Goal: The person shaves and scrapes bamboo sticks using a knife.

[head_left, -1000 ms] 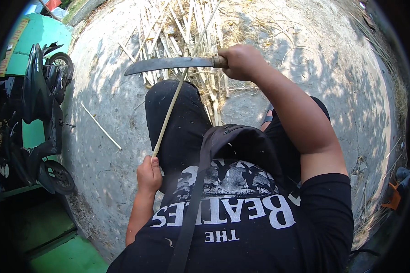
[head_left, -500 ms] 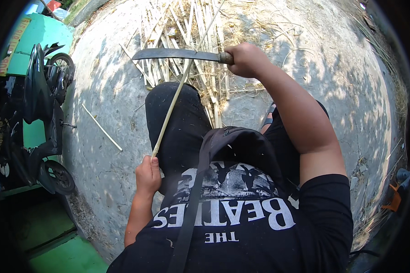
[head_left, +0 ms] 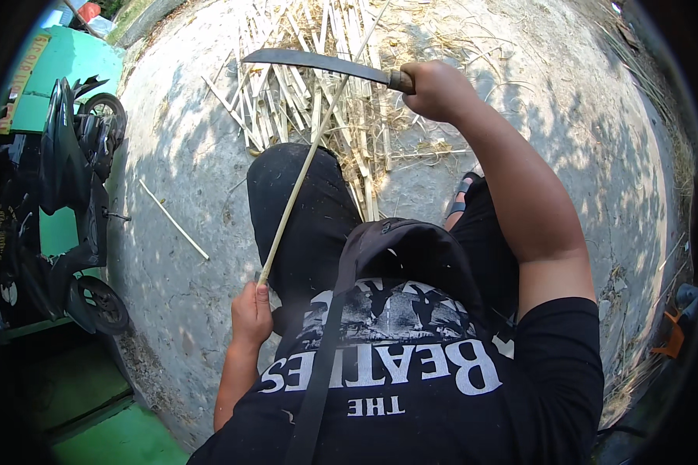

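Observation:
My right hand (head_left: 440,91) is closed round the wooden handle of a machete (head_left: 318,61), whose long dark blade points left, its tip slightly raised. The blade lies across a long, thin bamboo strip (head_left: 293,194), toward the strip's far end. Down by my left hip, my left hand (head_left: 251,314) grips the near end of that strip with the thumb on top. From there the strip slants up and away to the right, passing over my left thigh. Whether the blade's edge touches or bites into the strip, I cannot tell.
Many split bamboo strips (head_left: 279,101) lie heaped on the concrete ahead, with thin shavings (head_left: 473,54) to their right. One short strip (head_left: 174,219) lies apart at the left. A black motorbike (head_left: 77,201) stands at the far left. An orange object (head_left: 669,335) sits at the right edge.
The machete and my right hand have moved farther away and a little right along the strip, and the blade's tip has risen. My left hand has shifted slightly nearer me, still gripping.

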Demonstrator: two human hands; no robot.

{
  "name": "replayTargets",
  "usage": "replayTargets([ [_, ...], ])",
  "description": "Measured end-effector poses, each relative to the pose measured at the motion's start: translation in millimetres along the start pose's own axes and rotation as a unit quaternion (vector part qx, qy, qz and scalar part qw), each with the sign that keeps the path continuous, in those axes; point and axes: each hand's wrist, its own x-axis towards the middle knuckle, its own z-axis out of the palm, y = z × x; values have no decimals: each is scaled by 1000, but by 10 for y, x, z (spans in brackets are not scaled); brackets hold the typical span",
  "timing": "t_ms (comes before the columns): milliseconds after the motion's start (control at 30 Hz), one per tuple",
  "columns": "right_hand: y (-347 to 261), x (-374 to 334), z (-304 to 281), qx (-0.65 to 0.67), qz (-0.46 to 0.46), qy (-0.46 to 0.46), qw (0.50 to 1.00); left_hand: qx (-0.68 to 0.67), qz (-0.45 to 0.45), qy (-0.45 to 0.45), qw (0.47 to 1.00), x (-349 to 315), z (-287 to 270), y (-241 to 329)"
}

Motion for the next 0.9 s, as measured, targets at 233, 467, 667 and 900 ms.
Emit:
replayTargets([
  [233,-201,-93,66,-21,-96,-21,995,-12,-31,-35,999,38,-120,-5],
  [467,-54,-70,215,26,-116,-41,992,11,-18,1,1000,-56,57,-157],
  [667,67,-29,141,113,-12,-5,993,25,-28,13,999,-28,65,-99],
  [900,-412,-217,49,-13,-118,-85,989,51,-8,29,998,-54,20,-72],
])
